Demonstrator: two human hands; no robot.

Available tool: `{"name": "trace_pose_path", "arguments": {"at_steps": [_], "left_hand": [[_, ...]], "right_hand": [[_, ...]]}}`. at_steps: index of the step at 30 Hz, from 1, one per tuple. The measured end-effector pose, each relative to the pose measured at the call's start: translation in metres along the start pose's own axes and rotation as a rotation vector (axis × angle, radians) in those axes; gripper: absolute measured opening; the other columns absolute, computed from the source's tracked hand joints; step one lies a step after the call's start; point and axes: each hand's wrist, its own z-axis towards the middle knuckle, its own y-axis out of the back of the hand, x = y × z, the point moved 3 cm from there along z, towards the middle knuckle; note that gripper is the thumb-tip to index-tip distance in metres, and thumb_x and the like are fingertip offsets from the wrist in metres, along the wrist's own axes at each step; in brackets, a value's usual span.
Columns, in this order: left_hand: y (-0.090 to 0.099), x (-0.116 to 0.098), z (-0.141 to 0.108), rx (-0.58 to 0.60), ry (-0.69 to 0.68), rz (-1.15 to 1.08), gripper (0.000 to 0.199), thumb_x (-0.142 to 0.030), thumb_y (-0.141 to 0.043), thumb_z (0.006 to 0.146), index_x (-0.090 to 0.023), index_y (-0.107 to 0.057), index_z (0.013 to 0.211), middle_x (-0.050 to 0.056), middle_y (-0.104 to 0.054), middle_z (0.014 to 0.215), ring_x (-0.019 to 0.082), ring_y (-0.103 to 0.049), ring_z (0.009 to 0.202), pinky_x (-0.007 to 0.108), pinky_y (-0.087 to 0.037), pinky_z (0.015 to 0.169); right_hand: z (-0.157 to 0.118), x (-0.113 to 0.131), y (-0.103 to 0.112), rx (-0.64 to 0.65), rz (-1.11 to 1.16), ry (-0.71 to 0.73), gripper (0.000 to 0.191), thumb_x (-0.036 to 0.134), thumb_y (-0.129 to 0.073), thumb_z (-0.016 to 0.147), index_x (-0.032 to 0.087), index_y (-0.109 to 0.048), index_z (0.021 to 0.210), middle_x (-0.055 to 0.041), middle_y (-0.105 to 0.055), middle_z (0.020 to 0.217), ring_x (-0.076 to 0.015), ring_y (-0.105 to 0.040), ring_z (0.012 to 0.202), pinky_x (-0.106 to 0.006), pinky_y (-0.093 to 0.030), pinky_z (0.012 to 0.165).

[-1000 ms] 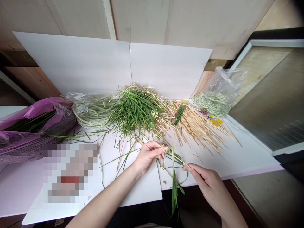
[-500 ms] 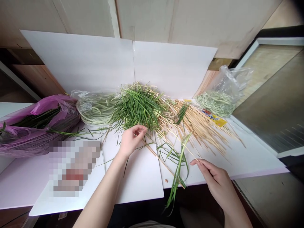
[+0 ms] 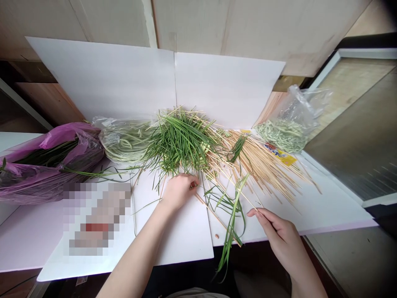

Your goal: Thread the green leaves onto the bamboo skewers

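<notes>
My right hand (image 3: 277,229) pinches the end of a thin bamboo skewer (image 3: 248,199). Farther along this skewer a bundle of green chives (image 3: 231,231) hangs, its leaves drooping past the table's front edge. My left hand (image 3: 180,191) is closed, low over the table just in front of a heap of cut chives (image 3: 184,142). Its fingertips are pressed together, and what lies in them is too small to make out. Beside the left fingers a loose skewer (image 3: 214,213) runs toward the front edge.
Many bamboo skewers (image 3: 263,165) are spread right of the heap. A clear bag of pale green shreds (image 3: 287,134) stands behind them. At left lie a clear bag of long green strands (image 3: 125,142) and a purple bag of greens (image 3: 52,186). White boards (image 3: 226,91) stand behind.
My left hand has come a little nearer to me and turned, with its back now upward. The right hand and its skewer have barely moved.
</notes>
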Motion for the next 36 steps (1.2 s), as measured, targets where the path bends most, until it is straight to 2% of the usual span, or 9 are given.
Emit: {"name": "trace_pose_path", "arguments": {"at_steps": [4, 10, 15, 23, 25, 28, 30, 32, 36], "left_hand": [[0.011, -0.002, 0.002, -0.006, 0.001, -0.152, 0.016, -0.02, -0.062, 0.077, -0.024, -0.071, 0.09, 0.0, -0.07, 0.081, 0.016, -0.057, 0.065, 0.026, -0.038, 0.062], [0.026, -0.004, 0.002, -0.081, 0.016, -0.76, 0.015, -0.029, -0.069, 0.08, -0.018, -0.066, 0.09, 0.004, -0.067, 0.088, 0.016, -0.06, 0.078, 0.025, -0.042, 0.067], [0.032, -0.004, 0.001, -0.137, 0.058, -1.051, 0.017, -0.03, -0.073, 0.079, -0.017, -0.065, 0.086, 0.003, -0.067, 0.078, 0.013, -0.058, 0.066, 0.025, -0.044, 0.064], [0.027, 0.002, 0.003, -0.209, 0.078, -0.888, 0.022, -0.035, -0.068, 0.084, -0.018, -0.064, 0.097, 0.003, -0.065, 0.082, 0.013, -0.058, 0.069, 0.023, -0.043, 0.059], [0.036, -0.003, 0.0, -0.304, 0.052, -0.691, 0.027, -0.037, -0.064, 0.085, -0.019, -0.062, 0.106, 0.005, -0.066, 0.094, 0.016, -0.061, 0.08, 0.025, -0.047, 0.063], [0.059, -0.023, -0.009, -0.386, -0.054, -0.198, 0.034, -0.037, -0.064, 0.086, -0.023, -0.061, 0.117, 0.008, -0.063, 0.118, 0.024, -0.057, 0.111, 0.036, -0.047, 0.091], [0.069, -0.037, -0.016, -0.264, -0.126, 0.048, 0.035, -0.037, -0.063, 0.087, -0.024, -0.061, 0.12, 0.007, -0.062, 0.124, 0.026, -0.053, 0.119, 0.042, -0.042, 0.101], [0.07, -0.045, -0.022, -0.04, -0.195, 0.13, 0.033, -0.036, -0.061, 0.089, -0.025, -0.062, 0.121, 0.006, -0.064, 0.121, 0.025, -0.056, 0.116, 0.04, -0.043, 0.1], [0.05, -0.039, -0.035, 0.294, -0.307, 0.184, 0.028, -0.021, -0.065, 0.086, -0.026, -0.066, 0.114, 0.004, -0.069, 0.111, 0.022, -0.063, 0.104, 0.034, -0.047, 0.091]], "right_hand": [[0.0, 0.001, 0.0, 0.019, -0.012, -0.015, 0.038, 0.044, -0.045, 0.097, 0.022, -0.076, 0.098, 0.001, -0.063, 0.056, -0.0232, -0.068, 0.067, -0.024, -0.052, 0.059], [0.001, -0.002, -0.001, 0.006, -0.003, -0.014, 0.039, 0.046, -0.045, 0.097, 0.022, -0.075, 0.092, 0.0007, -0.061, 0.055, -0.0221, -0.066, 0.064, -0.023, -0.051, 0.057], [0.001, -0.004, -0.001, 0.019, 0.003, -0.024, 0.04, 0.046, -0.044, 0.097, 0.022, -0.074, 0.089, 0.0014, -0.056, 0.054, -0.0187, -0.058, 0.052, -0.023, -0.044, 0.048], [-0.001, -0.003, -0.003, 0.026, 0.021, -0.05, 0.04, 0.048, -0.045, 0.098, 0.021, -0.073, 0.089, 0.0011, -0.066, 0.069, -0.0151, -0.053, 0.051, -0.022, -0.039, 0.047], [0.0, -0.003, -0.002, 0.007, 0.015, -0.049, 0.04, 0.048, -0.046, 0.097, 0.021, -0.074, 0.087, 0.0017, -0.063, 0.063, -0.0156, -0.052, 0.049, -0.022, -0.039, 0.046], [0.0, -0.004, 0.0, 0.003, 0.002, -0.047, 0.04, 0.048, -0.046, 0.096, 0.022, -0.076, 0.088, 0.0022, -0.057, 0.053, -0.0181, -0.056, 0.05, -0.022, -0.041, 0.046], [0.001, -0.006, 0.0, 0.015, -0.001, -0.034, 0.04, 0.047, -0.046, 0.097, 0.022, -0.076, 0.09, 0.0019, -0.056, 0.052, -0.019, -0.058, 0.052, -0.022, -0.043, 0.048], [0.002, -0.009, -0.001, 0.021, -0.001, -0.018, 0.039, 0.046, -0.046, 0.097, 0.021, -0.076, 0.09, 0.0011, -0.06, 0.056, -0.0189, -0.059, 0.054, -0.022, -0.043, 0.048], [0.002, -0.012, -0.001, 0.031, -0.001, 0.002, 0.04, 0.046, -0.045, 0.097, 0.022, -0.076, 0.09, 0.0001, -0.064, 0.061, -0.0185, -0.059, 0.054, -0.022, -0.043, 0.048]]}}
